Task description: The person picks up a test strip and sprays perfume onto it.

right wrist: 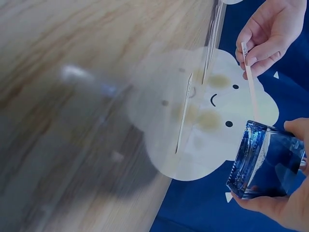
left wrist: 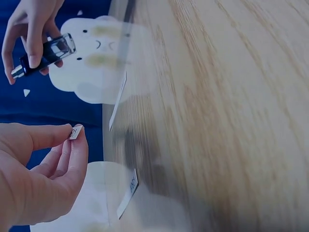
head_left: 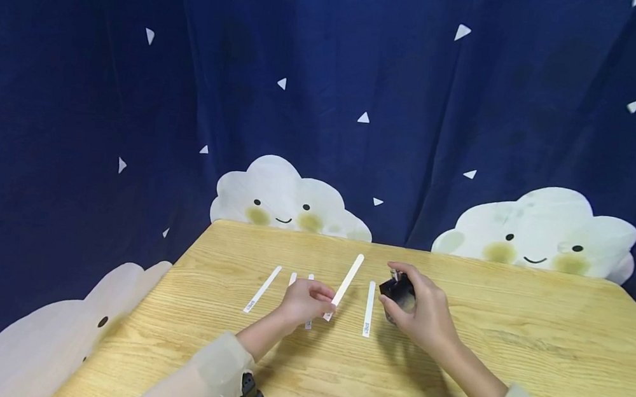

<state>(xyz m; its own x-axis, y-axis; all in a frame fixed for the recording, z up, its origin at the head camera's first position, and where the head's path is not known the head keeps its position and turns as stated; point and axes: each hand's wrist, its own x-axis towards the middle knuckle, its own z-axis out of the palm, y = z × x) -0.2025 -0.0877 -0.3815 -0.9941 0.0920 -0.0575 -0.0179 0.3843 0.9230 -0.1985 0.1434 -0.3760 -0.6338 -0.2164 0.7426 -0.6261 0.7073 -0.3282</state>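
Between thumb and fingers, my left hand [head_left: 305,301] pinches a white paper test strip [head_left: 349,277] by its printed lower end. The strip tilts up and away to the right, above the table. My right hand [head_left: 430,311] grips a glass perfume bottle [right wrist: 268,162] around its sides. Its index finger reaches over the silvery spray top [left wrist: 18,72], which has no cap on it. In the head view the bottle is a little right of the held strip, apart from it.
On the wooden table [head_left: 513,319] lie more white strips: one at the left [head_left: 262,289], one between the hands [head_left: 369,309], and two partly hidden behind my left hand. A dark blue curtain [head_left: 324,129] with cloud pictures hangs behind the far edge.
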